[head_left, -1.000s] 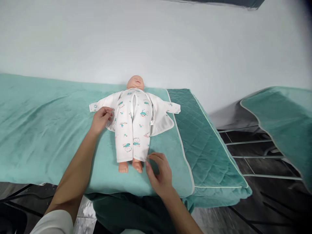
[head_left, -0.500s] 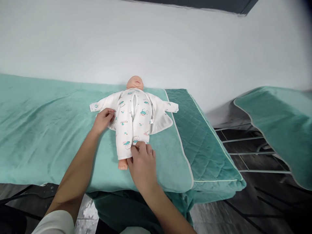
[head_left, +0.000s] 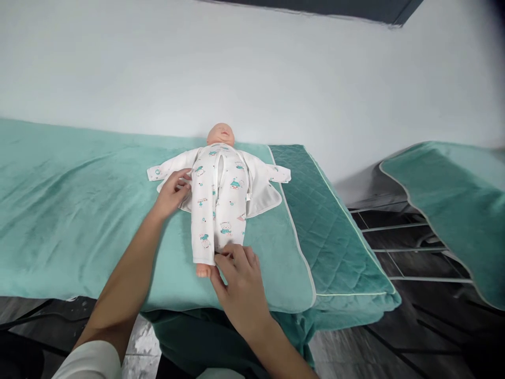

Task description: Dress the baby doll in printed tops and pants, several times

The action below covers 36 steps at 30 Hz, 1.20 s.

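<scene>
A baby doll point(head_left: 221, 134) lies on its back in white baby trousers point(head_left: 232, 208) printed with small animals and pulled up to its chest. Beneath and beside it spreads a white baby jacket point(head_left: 265, 196), its sleeves stretched out to both sides. My left hand point(head_left: 172, 193) rests at the doll's hip on the left, fingers a little apart, their tips at the trousers' edge. Down at the leg ends, my right hand point(head_left: 240, 279) pinches the trouser hem, hiding one of the doll's feet. The other foot point(head_left: 203, 270) pokes out below its cuff.
A light green cover point(head_left: 98, 226) lies on the bed, over a darker quilted cover point(head_left: 335, 231) at the right. Behind stands a white wall point(head_left: 252, 68). Farther right, a green cloth point(head_left: 457, 200) hangs over a metal bed frame point(head_left: 410, 250).
My right hand has moved slightly down toward the trouser hem. The fingers of my left hand have spread and shifted up a little. The trouser leg on the left now looks narrower.
</scene>
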Each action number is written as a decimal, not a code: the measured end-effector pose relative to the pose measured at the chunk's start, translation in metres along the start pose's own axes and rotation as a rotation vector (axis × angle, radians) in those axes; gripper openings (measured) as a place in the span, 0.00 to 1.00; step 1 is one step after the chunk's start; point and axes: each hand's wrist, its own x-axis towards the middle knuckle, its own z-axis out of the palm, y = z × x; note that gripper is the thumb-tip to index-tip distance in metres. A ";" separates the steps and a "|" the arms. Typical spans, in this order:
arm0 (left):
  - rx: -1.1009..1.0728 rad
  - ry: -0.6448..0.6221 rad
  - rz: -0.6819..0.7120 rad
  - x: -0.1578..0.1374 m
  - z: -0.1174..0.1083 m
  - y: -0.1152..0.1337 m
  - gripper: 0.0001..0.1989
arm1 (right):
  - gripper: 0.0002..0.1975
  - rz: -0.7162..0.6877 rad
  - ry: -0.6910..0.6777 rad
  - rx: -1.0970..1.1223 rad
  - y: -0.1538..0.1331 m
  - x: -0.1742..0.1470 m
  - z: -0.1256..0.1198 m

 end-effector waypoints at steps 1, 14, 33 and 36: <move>0.005 -0.033 0.019 -0.001 0.000 0.001 0.24 | 0.05 -0.008 -0.007 0.033 0.003 -0.002 -0.002; 0.115 -0.315 -0.112 -0.005 -0.002 0.009 0.05 | 0.09 0.189 0.062 0.115 0.067 -0.019 0.025; 0.154 -0.207 -0.074 -0.002 -0.001 0.001 0.10 | 0.13 0.028 0.052 0.103 0.066 -0.038 -0.005; 0.160 -0.209 -0.071 -0.002 -0.001 0.002 0.11 | 0.21 0.022 0.113 0.077 0.062 -0.038 -0.006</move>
